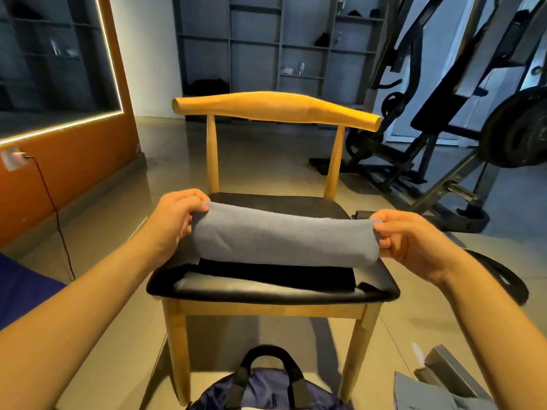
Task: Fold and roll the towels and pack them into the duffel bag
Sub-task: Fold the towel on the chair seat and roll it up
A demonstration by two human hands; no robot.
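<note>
A grey-blue towel [281,238], rolled into a thick cylinder, lies across the black seat of a wooden chair [296,294]. My left hand [174,217] grips the roll's left end and my right hand [411,244] pinches its right end. Under the roll a black folded towel [275,276] lies flat on the seat. A dark blue duffel bag [266,389] with black handles stands on the floor right in front of the chair, at the bottom edge of the view; whether it is open is hidden.
More grey-blue cloth [426,395] and a grey box [453,368] lie on the floor at the bottom right. A black strap [503,276] curls on the floor right of the chair. Gym machines [444,128] fill the right side; an orange wall [74,161] stands left.
</note>
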